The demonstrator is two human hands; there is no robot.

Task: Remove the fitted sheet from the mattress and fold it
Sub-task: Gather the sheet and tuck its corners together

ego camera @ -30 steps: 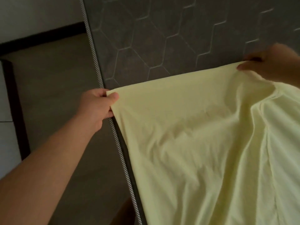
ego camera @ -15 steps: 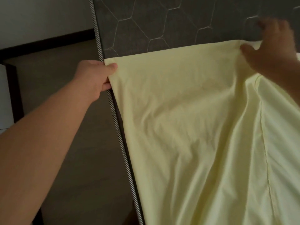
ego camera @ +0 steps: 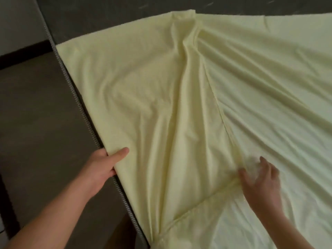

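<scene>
The pale yellow fitted sheet (ego camera: 161, 90) lies spread and wrinkled over the dark grey mattress (ego camera: 100, 18), whose bare top shows at the far end. My left hand (ego camera: 106, 166) grips the sheet's left edge at the mattress's corded border, thumb on top of the fabric. My right hand (ego camera: 260, 178) is blurred, with its fingers spread over a bunched crease of the sheet at the lower right; I cannot tell whether it touches the fabric.
The striped piping of the mattress edge (ego camera: 79, 105) runs diagonally from top left to bottom centre. Left of it lies brown floor (ego camera: 32, 108), with a dark baseboard (ego camera: 23, 54) and a light wall beyond.
Both hands let go of the far edge, which now lies laid down on the mattress. They have pulled back toward me: the left grips the side edge lower down, the right hovers over the folds.
</scene>
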